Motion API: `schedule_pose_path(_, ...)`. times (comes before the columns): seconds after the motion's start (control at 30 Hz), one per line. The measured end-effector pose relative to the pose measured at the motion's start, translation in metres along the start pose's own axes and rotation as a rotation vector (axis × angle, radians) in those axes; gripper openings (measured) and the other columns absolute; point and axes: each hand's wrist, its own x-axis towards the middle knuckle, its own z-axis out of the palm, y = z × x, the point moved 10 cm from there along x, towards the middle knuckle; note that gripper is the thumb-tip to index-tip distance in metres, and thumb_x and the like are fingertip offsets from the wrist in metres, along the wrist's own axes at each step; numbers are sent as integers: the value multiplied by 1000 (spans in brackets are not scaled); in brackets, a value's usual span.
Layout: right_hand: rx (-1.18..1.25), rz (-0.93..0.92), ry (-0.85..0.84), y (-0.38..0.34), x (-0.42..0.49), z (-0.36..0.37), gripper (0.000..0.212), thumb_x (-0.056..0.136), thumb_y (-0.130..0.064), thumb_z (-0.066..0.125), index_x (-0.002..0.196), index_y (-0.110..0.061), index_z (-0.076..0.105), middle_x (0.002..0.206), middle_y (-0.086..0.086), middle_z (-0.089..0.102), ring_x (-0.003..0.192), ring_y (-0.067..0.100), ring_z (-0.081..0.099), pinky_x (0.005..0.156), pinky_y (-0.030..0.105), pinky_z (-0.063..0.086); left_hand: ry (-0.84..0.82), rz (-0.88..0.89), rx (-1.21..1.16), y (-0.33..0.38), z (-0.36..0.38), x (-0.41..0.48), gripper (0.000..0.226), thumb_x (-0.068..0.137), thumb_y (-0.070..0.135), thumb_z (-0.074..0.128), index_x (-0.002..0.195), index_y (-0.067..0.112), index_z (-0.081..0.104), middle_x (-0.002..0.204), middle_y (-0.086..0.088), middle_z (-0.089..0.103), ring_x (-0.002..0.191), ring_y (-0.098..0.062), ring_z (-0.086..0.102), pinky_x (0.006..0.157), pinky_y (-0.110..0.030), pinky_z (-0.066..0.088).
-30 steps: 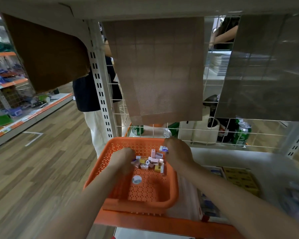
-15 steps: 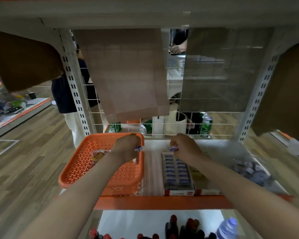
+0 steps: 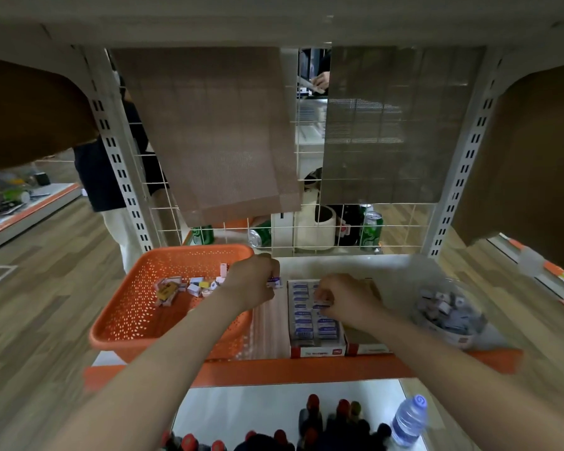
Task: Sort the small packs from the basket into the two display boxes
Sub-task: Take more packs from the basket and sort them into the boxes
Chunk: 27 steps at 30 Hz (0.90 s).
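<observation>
lying flat, pack (image 3: pixel 320 306) long axis left-right, right fingers (image 3: pixel 319 292)

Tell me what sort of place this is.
Most likely a shop aisle. The person works at a metal retail shelf with slotted uprights and a wire grid back. Drink cans and bottles sit on neighbouring shelves, and a display box holds rows of small packs.

Water bottle (image 3: pixel 408 420) lower shelf (green cans (image 3: pixel 371 231) behind).
</observation>
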Motion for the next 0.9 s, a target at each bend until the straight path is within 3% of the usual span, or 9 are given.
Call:
schedule_pose_path(0.2, 27, 5, -132, -6, -5, 41, 19, 80, -11, 72, 98, -16, 67, 94, -4, 62, 88, 11, 58, 77, 23, 50, 1, 7, -16, 0, 2, -1, 26, 82, 16, 59, 107, 21, 60, 116, 3, 56, 103, -18, 55, 76, -27, 46)
schedule_pose_path(0.4, 34, -75, -199, -14, -4, 54, 20, 82, -9, 70, 101, -12, 68, 87, -7, 55, 87, 10, 55, 67, 13, 40, 8, 18, -48, -2, 1, -1, 27, 82, 14, 59, 108, 19, 60, 114, 2, 56, 101, -19, 56, 72, -24, 43)
schedule_pose_path(0.57, -10, -151, -261, -22, -5, 57, 13, 84, -9, 68, 96, -10, 71, 101, 3, 67, 92, 15, 60, 81, 24, 50, 24, 33, -59, -3, 0, 1, 25, 82, 14, 58, 106, 18, 61, 113, 1, 56, 100, -19, 56, 74, -25, 45)
schedule_pose_path(0.9, -107, -211, -181, -26, -5, 63, 10, 87, -14, 63, 91, -11, 72, 102, 1, 66, 94, 14, 61, 85, 20, 46, -7, 61, -81, -3, 11, 2, 28, 82, 14, 59, 110, 15, 62, 117, -1, 56, 104, -20, 55, 79, -28, 48)
